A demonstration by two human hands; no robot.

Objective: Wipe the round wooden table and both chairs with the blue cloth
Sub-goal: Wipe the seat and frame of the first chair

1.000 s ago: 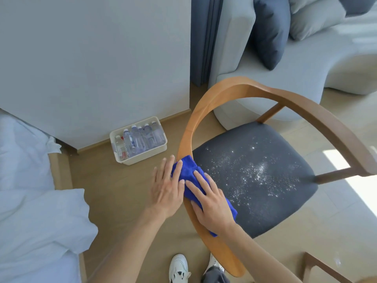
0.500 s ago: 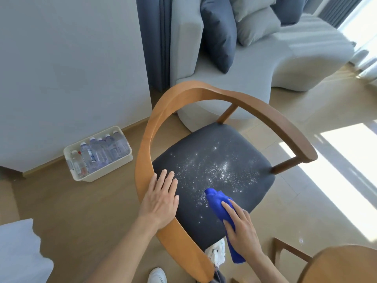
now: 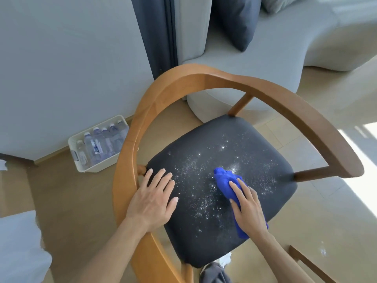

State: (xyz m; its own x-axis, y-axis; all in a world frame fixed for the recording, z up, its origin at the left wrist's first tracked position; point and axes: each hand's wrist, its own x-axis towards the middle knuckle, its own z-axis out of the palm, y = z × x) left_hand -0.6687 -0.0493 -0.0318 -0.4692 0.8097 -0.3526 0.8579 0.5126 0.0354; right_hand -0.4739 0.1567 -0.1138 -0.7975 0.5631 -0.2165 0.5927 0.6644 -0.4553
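Note:
A chair with a curved wooden back rail (image 3: 204,78) and a dark grey seat (image 3: 204,146) fills the middle of the view. White powder specks lie scattered over the seat. My right hand (image 3: 247,209) presses the bunched blue cloth (image 3: 224,178) down on the seat, fingers laid straight along it. My left hand (image 3: 153,199) rests flat on the rail and the seat's left edge, fingers spread. A wooden piece of another chair (image 3: 306,262) shows at the bottom right. The round table is out of view.
A white bin of water bottles (image 3: 98,146) stands on the floor by the wall, left of the chair. A grey sofa (image 3: 265,58) with a dark cushion sits behind it. White bedding (image 3: 18,248) lies at the bottom left. A dark curtain (image 3: 157,33) hangs behind.
My right hand carried the cloth from the wooden rail onto the seat and slid it further into the powder. My left hand stays on the rail's left side.

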